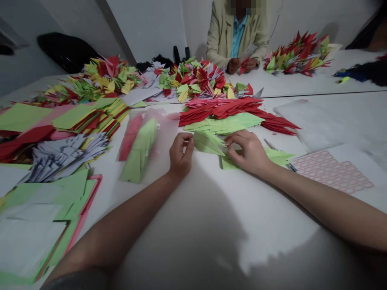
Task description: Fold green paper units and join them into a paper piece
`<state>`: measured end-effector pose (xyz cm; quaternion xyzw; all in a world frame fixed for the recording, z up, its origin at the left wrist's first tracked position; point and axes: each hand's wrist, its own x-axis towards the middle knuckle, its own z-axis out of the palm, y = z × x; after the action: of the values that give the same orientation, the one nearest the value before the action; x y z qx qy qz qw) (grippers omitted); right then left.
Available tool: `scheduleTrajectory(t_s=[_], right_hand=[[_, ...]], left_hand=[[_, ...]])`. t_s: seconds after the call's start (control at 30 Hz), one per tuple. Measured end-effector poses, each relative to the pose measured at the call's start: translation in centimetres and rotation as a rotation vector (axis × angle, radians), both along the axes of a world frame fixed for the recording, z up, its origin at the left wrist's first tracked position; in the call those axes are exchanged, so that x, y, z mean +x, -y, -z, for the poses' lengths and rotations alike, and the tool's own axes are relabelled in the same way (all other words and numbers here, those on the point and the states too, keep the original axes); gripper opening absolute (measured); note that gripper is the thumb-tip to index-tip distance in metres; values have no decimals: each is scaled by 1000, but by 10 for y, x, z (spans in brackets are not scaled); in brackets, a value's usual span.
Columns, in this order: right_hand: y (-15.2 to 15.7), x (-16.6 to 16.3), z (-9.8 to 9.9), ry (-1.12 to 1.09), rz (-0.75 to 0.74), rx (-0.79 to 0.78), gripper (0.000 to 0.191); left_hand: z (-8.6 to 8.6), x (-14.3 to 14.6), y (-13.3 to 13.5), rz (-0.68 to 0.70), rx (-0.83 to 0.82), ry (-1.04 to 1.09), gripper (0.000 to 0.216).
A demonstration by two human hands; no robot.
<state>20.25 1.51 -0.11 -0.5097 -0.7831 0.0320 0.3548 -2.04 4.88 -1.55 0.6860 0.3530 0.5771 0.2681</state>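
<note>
Head view, one table (211, 225), white.

- Left hand (180, 155): at table centre, fingers closed together, pinching the left edge of the green folded paper (208, 143).
- Right hand (248, 151): just right of it, fingers curled and clamped on the same paper's right end. The paper was held low over the table, between the two hands.
- Loose green pieces (279, 156): lay flat under and right of the right hand.
- Green pile (225, 123) and red pile (223, 108): folded pieces just beyond the hands, touching one another. Red points ran out to the right.
- Sticker sheet (331, 171): lay flat, near right, beside the right forearm.
- Blurred red and green strips (139, 151): lay left of the left hand, apart from it.
- Grey pile (65, 155) and stacked coloured sheets (90, 114): far left.
- Green sheets in a pink folder (45, 209): near left corner.
- Open room: bare tabletop from the hands to the near edge, between both forearms. The far side was crowded.
- Another person (238, 36): sat at the far edge, both hands on a small paper, well apart.
</note>
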Motion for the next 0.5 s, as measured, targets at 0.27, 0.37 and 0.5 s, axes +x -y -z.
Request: scheduleTrajectory(t_s=[0.27,0.37,0.5], right_hand=[[-2,1,1,-69,-25,9,9],[-2,2,-1,-126,-25,8,8],[-3,4,-3,-188,-2,60,8]], left_hand=[[1,1,-11,73,-432,364,21],[3,-1,-15,32,-494,426,21],[6,-4,-20,16,-499,459,19]])
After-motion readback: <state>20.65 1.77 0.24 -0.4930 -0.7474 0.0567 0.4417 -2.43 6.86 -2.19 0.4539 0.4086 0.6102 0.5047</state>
